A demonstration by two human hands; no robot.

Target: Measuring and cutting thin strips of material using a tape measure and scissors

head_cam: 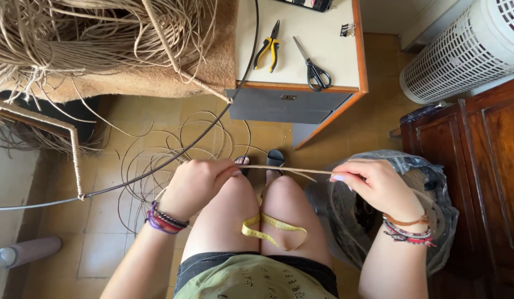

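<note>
A: What fills the view, biggest first?

B: A heap of loose cane [74, 39] at upper left, wire frame [74, 160] beneath it, coils of cord on the floor [323, 144]. A pale surface [318, 50] at top carries pliers [268, 52] and scissors [313, 69]. At right, a plastic bag [428, 182] with more coils.

A: And the hands?

B: The person sits, knees below. A cane strand [284, 169] stretches taut between both hands above the knees. Left hand [196, 185] has a closed grip on one end; right hand [376, 185] pinches the other with its fingertips [339, 178]. A yellow tape measure [271, 230] is draped over the thighs.

A: What might go wrong?

B: Likely risks: pulled harder, the strand could snap or slide from the light right pinch. The tape could slip off the thighs. The floor coils could tangle.
</note>
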